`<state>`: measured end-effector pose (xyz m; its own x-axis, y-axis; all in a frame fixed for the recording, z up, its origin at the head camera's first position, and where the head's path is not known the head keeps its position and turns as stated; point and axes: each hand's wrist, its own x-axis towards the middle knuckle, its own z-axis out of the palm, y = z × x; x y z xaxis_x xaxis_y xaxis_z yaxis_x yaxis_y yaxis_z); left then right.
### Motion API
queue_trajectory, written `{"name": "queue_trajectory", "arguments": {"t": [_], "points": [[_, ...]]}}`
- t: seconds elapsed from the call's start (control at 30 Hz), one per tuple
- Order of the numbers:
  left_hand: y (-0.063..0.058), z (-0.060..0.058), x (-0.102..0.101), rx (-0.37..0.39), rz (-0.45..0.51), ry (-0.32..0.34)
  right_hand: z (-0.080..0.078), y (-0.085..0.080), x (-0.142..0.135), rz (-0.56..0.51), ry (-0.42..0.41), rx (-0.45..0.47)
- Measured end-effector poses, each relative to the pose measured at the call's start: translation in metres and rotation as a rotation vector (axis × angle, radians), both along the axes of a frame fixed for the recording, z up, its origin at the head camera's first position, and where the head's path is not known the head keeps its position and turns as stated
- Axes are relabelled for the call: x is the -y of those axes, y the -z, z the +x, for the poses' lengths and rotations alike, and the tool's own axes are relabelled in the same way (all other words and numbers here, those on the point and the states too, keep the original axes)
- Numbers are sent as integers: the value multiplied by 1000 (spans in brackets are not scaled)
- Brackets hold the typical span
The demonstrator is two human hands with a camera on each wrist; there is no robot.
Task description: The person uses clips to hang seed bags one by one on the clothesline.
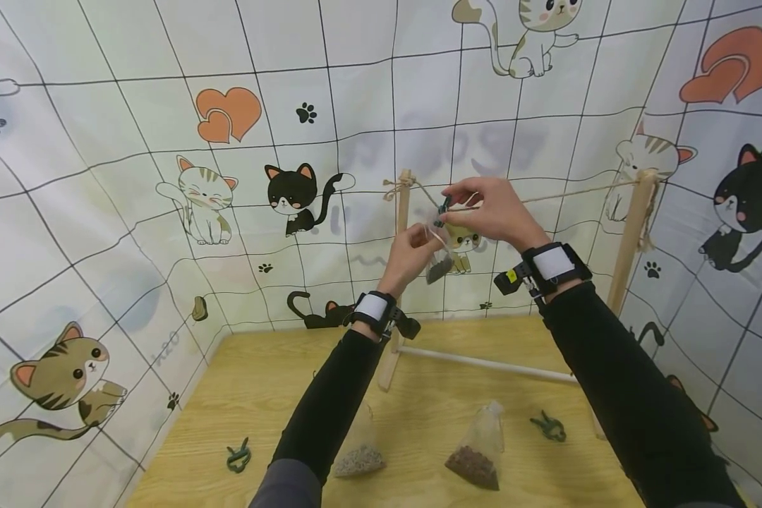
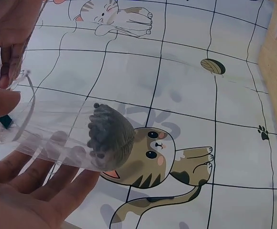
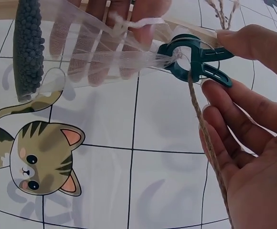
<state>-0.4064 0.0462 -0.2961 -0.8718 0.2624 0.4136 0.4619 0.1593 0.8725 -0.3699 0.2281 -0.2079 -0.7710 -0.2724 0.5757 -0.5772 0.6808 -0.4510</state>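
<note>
The right hand [image 1: 495, 209] has thumb and finger pinched on a green clip [image 3: 196, 55], upper right in the right-wrist view; can't tell if it's biting the rope [image 3: 201, 121]. Left hand [image 1: 413, 250] grips the neck of a mesh bag [image 2: 76, 121], just right of centre in the head view, partly hidden by fingers. Left-wrist view only shows a green sliver of clip, btw.

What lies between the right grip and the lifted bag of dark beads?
A green clip: the right grip pinches its handles, its other end at the gathered neck of the bag, as the right wrist view shows.
</note>
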Motion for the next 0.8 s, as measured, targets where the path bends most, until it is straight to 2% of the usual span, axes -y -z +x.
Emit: {"name": "queue_trajectory", "arguments": {"t": [0.37,0.67,0.8], "points": [[7,2,9,-14,5,37,8,6,-2,66,-9,-75],[12,7,20,-78,-10,101,13,12,-5,106,5,-146],[15,10,25,-114,10,139,18,15,-7,90,24,-196]]}}
